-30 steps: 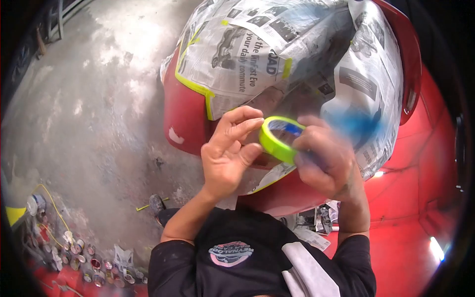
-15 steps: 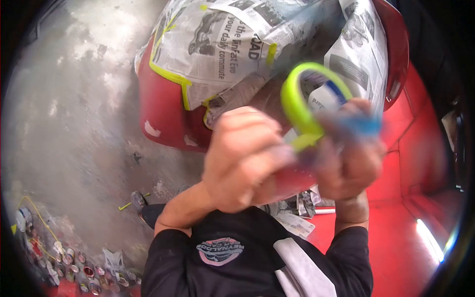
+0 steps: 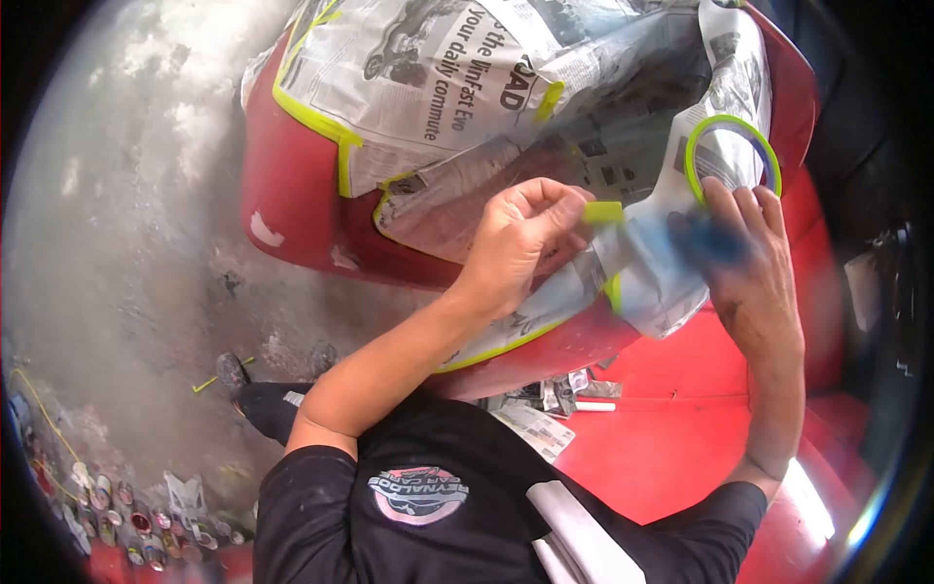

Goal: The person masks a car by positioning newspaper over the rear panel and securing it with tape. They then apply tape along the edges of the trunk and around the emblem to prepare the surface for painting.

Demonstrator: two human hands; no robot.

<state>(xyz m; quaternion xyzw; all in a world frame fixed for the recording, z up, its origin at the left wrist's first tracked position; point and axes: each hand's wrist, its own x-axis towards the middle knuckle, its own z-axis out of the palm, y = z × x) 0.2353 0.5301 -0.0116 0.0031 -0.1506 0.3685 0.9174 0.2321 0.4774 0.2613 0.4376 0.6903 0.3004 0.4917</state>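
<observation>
My left hand (image 3: 525, 238) pinches a short piece of lime-green masking tape (image 3: 603, 212) against newspaper (image 3: 438, 88) that covers a red car body part (image 3: 292, 209). My right hand (image 3: 749, 263) holds the lime-green tape roll (image 3: 732, 156) up by the newspaper at the right. A blurred blue thing (image 3: 710, 238) sits in the same hand. Green tape strips (image 3: 311, 122) edge the newspaper along the red panel.
Grey concrete floor (image 3: 126, 224) lies to the left. Several small paint cans (image 3: 126, 496) crowd the lower left corner. Red painted surface (image 3: 681, 428) fills the lower right, with paper scraps (image 3: 535, 428) on it. My shoe (image 3: 263, 399) stands on the floor.
My hands came apart: the right one carried the roll up and to the right, and the left now holds a torn-off piece of tape against the newspaper. The view shifted left.
</observation>
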